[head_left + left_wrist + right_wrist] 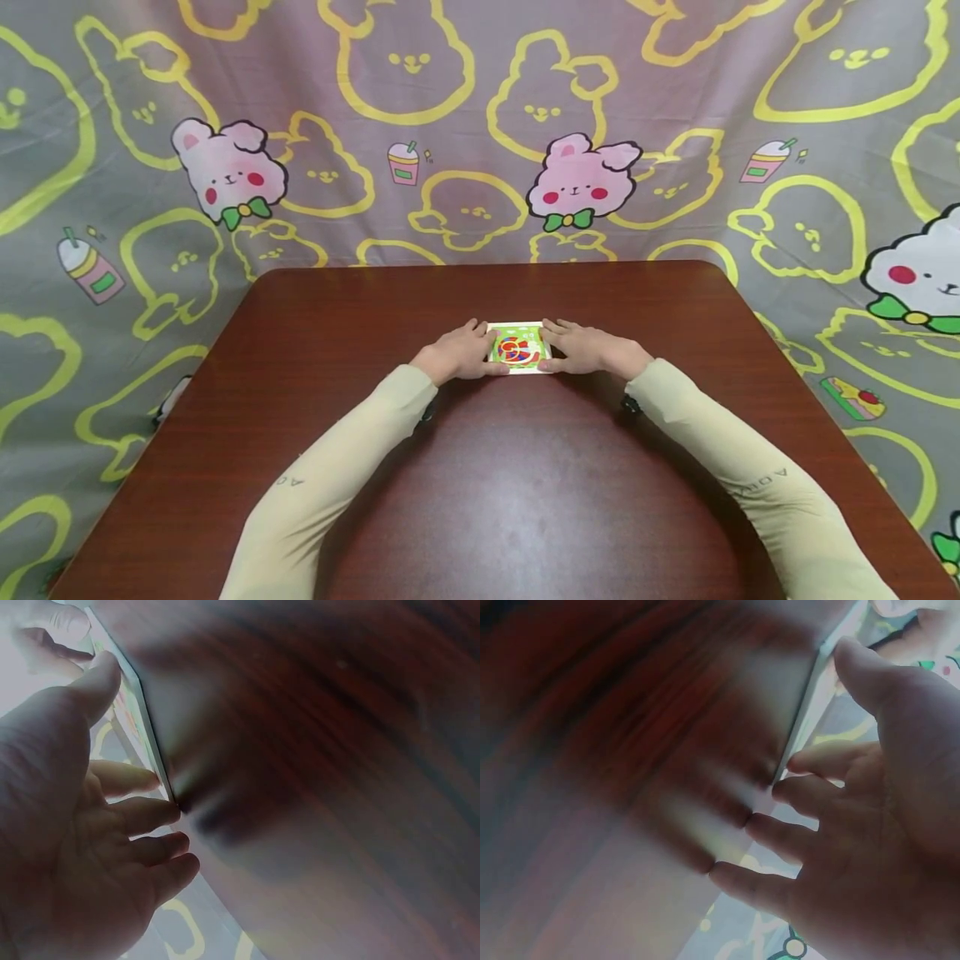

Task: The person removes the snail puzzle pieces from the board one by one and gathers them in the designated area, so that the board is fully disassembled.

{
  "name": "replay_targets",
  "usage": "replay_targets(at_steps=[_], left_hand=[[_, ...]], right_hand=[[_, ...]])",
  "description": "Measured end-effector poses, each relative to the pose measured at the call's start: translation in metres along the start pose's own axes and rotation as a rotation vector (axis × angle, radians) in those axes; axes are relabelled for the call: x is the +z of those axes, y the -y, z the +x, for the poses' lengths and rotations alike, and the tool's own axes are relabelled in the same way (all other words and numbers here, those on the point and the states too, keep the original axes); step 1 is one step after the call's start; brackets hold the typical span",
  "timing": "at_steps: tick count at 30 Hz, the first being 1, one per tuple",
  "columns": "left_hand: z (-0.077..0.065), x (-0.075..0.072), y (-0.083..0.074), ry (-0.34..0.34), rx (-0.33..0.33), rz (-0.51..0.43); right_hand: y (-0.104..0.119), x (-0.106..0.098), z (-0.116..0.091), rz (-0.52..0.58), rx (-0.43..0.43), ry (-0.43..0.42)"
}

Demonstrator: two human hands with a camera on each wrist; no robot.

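Note:
A small flat square board (517, 348) with a white edge lies on the brown table. Its green face carries a round red and blue design with white marks. My left hand (468, 351) touches the board's left side, thumb by the near corner and the other fingers extended. On the opposite side, my right hand (577, 347) touches it in much the same way. From the left wrist, the board's thin edge (154, 746) shows beside the fingertips (161, 817). In the right wrist view, the thumb (862, 671) rests at the board's corner, with the fingers spread.
The dark brown table (517, 475) has rounded far corners and a glossy patch near me. Behind it and at both sides hangs a grey cloth (465, 92) printed with yellow outlines and cartoon rabbits. Pale sleeves (352, 450) cover both forearms.

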State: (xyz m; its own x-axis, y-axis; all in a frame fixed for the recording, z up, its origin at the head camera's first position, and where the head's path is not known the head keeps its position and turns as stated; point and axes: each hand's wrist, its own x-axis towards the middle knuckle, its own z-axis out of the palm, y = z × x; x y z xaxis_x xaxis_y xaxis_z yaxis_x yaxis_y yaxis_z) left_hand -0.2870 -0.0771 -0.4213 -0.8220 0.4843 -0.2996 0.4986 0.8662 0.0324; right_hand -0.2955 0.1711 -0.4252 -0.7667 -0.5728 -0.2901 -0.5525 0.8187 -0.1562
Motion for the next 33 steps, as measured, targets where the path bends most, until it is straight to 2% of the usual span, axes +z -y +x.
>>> replay_targets(at_steps=[6, 13, 20, 25, 33], left_hand=[[0.001, 0.0, -0.001, -0.009, 0.007, -0.003], [0.004, -0.003, 0.001, -0.052, 0.027, -0.022], [0.005, -0.009, 0.002, -0.099, 0.042, -0.084], [0.004, -0.01, 0.002, -0.147, 0.015, -0.1], [0.008, -0.012, 0.005, -0.15, 0.012, -0.184]], right_hand=[[0.0, 0.002, -0.001, 0.014, 0.006, -0.002], [-0.001, 0.002, 0.0, 0.041, 0.009, -0.012], [0.002, -0.001, 0.002, 0.071, 0.001, -0.021], [0.004, -0.001, 0.002, 0.077, 0.005, -0.018], [0.002, 0.0, 0.002, 0.09, 0.022, -0.013]])
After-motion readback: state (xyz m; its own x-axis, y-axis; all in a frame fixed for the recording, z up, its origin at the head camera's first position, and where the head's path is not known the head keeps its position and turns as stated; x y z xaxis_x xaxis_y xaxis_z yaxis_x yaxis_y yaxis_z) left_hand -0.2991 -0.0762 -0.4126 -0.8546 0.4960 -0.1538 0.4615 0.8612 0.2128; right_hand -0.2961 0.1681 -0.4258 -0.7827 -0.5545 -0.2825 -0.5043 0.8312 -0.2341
